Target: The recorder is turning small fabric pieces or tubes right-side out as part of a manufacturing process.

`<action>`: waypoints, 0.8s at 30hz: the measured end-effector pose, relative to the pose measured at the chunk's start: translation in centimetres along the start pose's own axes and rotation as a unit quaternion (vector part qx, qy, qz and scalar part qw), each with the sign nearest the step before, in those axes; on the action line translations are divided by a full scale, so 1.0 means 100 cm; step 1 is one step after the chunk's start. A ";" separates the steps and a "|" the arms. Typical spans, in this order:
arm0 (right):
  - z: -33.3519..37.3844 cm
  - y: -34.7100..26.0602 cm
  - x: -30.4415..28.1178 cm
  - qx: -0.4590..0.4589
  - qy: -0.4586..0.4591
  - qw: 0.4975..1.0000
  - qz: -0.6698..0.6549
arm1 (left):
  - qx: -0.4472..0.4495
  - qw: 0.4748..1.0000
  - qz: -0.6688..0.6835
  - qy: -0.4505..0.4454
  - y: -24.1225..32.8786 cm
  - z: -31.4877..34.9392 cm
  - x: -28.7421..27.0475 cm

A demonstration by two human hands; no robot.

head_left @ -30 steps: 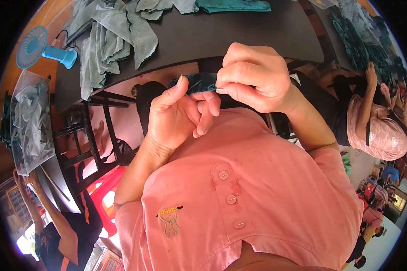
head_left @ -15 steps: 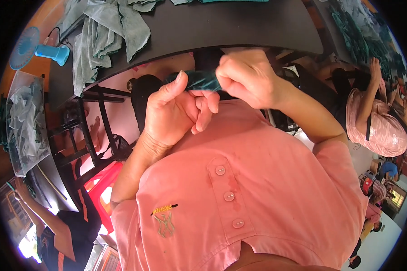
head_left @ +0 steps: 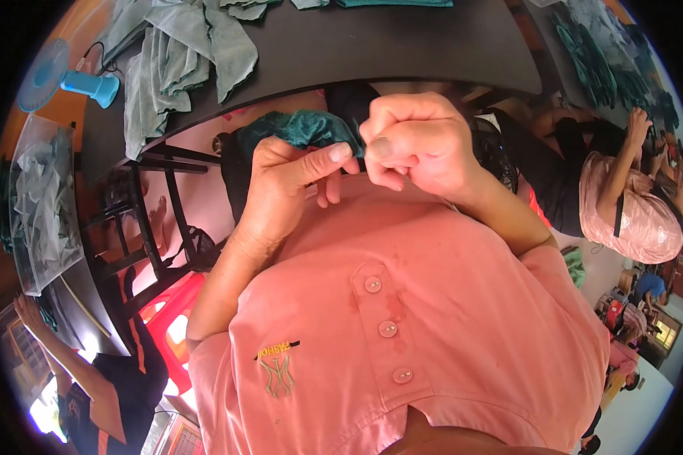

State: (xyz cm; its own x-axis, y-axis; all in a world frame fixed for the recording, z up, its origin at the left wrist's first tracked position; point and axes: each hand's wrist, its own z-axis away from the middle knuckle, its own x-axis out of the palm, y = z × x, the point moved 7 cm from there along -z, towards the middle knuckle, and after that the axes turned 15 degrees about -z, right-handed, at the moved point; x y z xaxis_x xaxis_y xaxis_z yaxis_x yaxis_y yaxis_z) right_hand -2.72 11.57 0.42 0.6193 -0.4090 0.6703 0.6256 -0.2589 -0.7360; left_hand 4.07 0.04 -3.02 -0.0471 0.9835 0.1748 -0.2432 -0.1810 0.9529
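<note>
Holding a strip of teal velvet cloth [head_left: 300, 129], the left hand [head_left: 288, 174] has its thumb pressed down near the cloth's right end, the grip narrow and the other fingers bent beneath; the right hand [head_left: 425, 144] is curled into a loose fist just beside it, thumb folded against the fingers, touching that same end, though I cannot tell whether its fingertips pinch the fabric; the cloth lies bunched over the back of the left hand, in front of the pink shirt [head_left: 417, 265] and short of the near edge of the dark table [head_left: 387, 45]; on that table, to the left, pale grey-green fabric pieces [head_left: 167, 68] lie heaped, some hanging over the edge; beside them stands a small blue fan [head_left: 91, 87]; farther left a clear bin [head_left: 45, 205] holds more pale fabric; a red plastic stool [head_left: 167, 322] shows below; a co-worker in dark clothing [head_left: 121, 387] is at lower left, and another in a pink patterned top [head_left: 630, 205] is at right.
</note>
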 end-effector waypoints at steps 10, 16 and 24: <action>0.001 0.017 -0.010 0.059 0.035 0.991 0.113 | 0.071 0.994 -0.084 -0.028 -0.003 0.013 0.005; 0.008 0.044 -0.027 0.071 0.087 0.992 0.050 | 0.118 0.990 -0.067 -0.049 0.015 0.021 0.013; 0.005 0.044 -0.022 0.088 0.035 0.995 -0.021 | 0.083 0.990 -0.061 -0.092 -0.001 0.023 0.014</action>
State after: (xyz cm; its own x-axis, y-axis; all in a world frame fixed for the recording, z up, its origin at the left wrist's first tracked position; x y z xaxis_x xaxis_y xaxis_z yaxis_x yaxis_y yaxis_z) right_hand -1.07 11.72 -4.23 0.5598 -0.4631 0.6871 0.7273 -0.1228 -0.6753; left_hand 6.22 1.50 -2.32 0.1531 0.9848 0.0825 -0.0731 -0.0720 0.9947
